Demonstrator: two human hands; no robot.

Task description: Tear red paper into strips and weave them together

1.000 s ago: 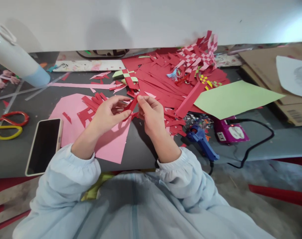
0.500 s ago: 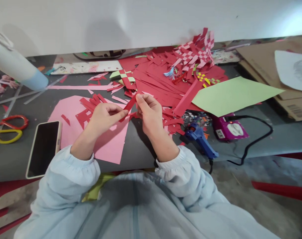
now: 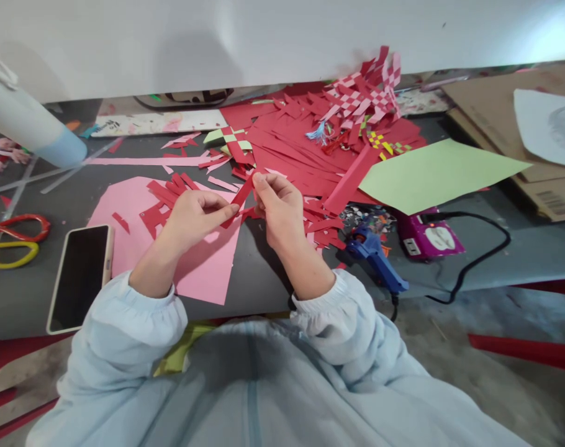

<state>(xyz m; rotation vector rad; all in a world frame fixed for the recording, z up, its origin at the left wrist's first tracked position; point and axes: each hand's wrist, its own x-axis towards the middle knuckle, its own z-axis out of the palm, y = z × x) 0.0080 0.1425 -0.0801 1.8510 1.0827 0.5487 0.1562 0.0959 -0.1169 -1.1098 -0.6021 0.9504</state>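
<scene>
A red paper strip (image 3: 243,191) runs slantwise between my two hands above the table. Its lower end is pinched by my left hand (image 3: 196,217), thumb against fingers. My right hand (image 3: 281,208) grips the upper end between thumb and forefinger, its other fingers curled. Under my left hand lies a pink paper sheet (image 3: 208,273) with red strips (image 3: 159,208) on it. Behind my hands spreads a heap of red paper (image 3: 292,155) cut into strips, with pink-and-red woven paper pieces (image 3: 352,96) on top. A small green-and-red woven piece (image 3: 233,141) sits at its left.
A phone (image 3: 81,276), scissors (image 3: 19,230) and a white-and-blue bottle (image 3: 45,124) are on the left. To the right are a blue glue gun (image 3: 378,261), a purple box (image 3: 431,239) with a black cable, a light green sheet (image 3: 441,177) and cardboard (image 3: 492,112).
Both hands keep hold of the red paper strip in nearly the same pose. The view has shifted very slightly.
</scene>
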